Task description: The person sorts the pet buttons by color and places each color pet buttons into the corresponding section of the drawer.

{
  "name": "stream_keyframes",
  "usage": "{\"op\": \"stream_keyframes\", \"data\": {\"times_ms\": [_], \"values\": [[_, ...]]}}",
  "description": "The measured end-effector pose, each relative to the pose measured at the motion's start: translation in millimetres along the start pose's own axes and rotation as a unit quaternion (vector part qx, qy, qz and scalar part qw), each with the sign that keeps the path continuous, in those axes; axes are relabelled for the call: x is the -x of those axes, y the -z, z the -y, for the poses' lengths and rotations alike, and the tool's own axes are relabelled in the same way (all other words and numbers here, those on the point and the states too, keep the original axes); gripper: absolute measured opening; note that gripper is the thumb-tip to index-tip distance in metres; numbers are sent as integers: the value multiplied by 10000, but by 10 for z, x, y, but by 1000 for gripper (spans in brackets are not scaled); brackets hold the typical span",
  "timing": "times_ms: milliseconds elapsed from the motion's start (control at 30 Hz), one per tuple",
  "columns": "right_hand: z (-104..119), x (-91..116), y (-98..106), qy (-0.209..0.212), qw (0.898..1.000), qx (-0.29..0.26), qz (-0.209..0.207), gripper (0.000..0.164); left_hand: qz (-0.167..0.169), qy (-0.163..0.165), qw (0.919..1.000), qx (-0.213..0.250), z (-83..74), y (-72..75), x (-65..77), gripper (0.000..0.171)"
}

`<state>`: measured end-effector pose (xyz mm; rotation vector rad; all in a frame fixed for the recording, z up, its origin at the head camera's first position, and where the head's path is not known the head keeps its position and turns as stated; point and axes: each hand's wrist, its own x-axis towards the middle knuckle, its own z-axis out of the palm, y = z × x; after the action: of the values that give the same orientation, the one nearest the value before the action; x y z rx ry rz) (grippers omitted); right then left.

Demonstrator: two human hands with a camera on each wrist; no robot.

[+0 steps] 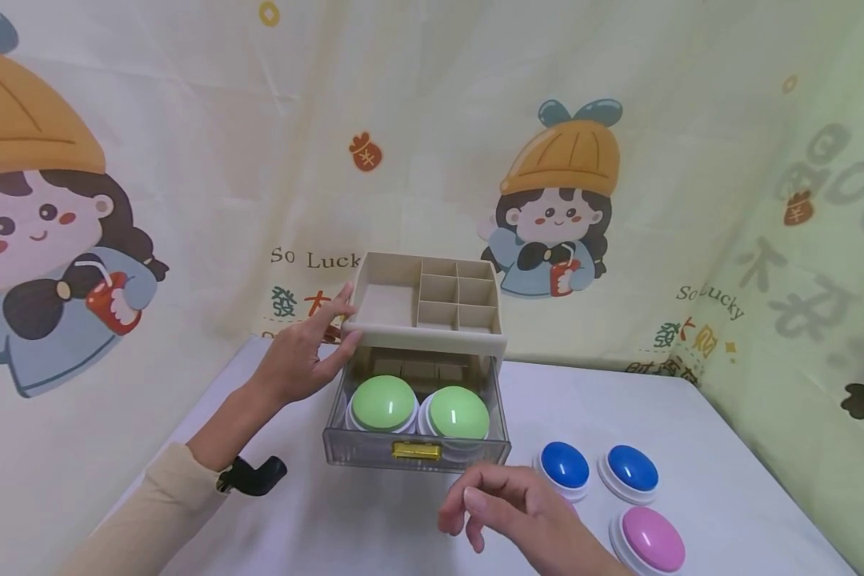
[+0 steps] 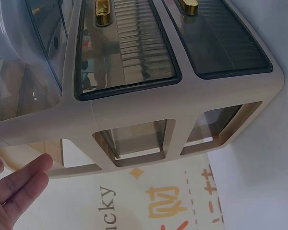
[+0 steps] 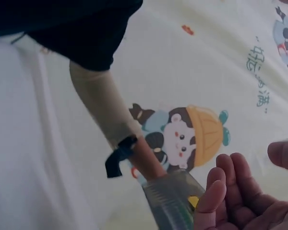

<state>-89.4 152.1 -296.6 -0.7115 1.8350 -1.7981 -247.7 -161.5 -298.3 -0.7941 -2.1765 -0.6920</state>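
A beige desk organizer (image 1: 432,342) with a divided top tray stands on the table. Its upper clear grey drawer (image 1: 360,450), with a gold handle (image 1: 416,451), is pulled out. Inside sit two domed push buttons with white bases, a green one (image 1: 384,402) at left and another green one (image 1: 459,411) at right. My left hand (image 1: 298,356) touches the organizer's left side near the top, fingers mostly straight. In front of the drawer's right corner hovers my right hand (image 1: 522,512), loosely curled around nothing. The left wrist view shows closed lower drawers (image 2: 134,43) beneath the pulled-out one.
Right of the organizer, a blue button (image 1: 565,465), a second blue button (image 1: 632,468) and a pink button (image 1: 652,538) lie on the white table (image 1: 605,392). A printed cloth (image 1: 432,104) hangs behind and at both sides. A black strap (image 1: 255,478) sits at the left wrist.
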Motion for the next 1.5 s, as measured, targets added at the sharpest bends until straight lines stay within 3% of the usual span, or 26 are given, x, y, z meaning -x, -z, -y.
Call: {"op": "stream_keyframes", "data": {"times_ms": [167, 367, 833, 1100, 1200, 1500], "values": [[-50, -122, -2, -523, 9923, -1042, 427, 41, 1, -10, 10000, 18, 12, -7, -2, 57], [-94, -229, 1, -802, 9809, -1669, 591, 38, -14, -10, 10000, 14, 15, -12, -3, 56], [-172, -400, -50, -1167, 9762, -1825, 58, 46, -71, 6, 10000, -54, 17, 3, 2, 61], [-141, -439, -62, -1041, 9767, -1872, -115, 49, 134, 29, 9999, -55, 6, 41, -35, 58], [-130, -471, -51, -992, 9775, -1846, -218, 50, 206, 81, 9998, 11, 0, 55, -41, 49], [-119, -641, 53, -809, 9752, -2000, -494, 48, 204, 103, 9996, 190, -1, 71, -60, 42]]}}
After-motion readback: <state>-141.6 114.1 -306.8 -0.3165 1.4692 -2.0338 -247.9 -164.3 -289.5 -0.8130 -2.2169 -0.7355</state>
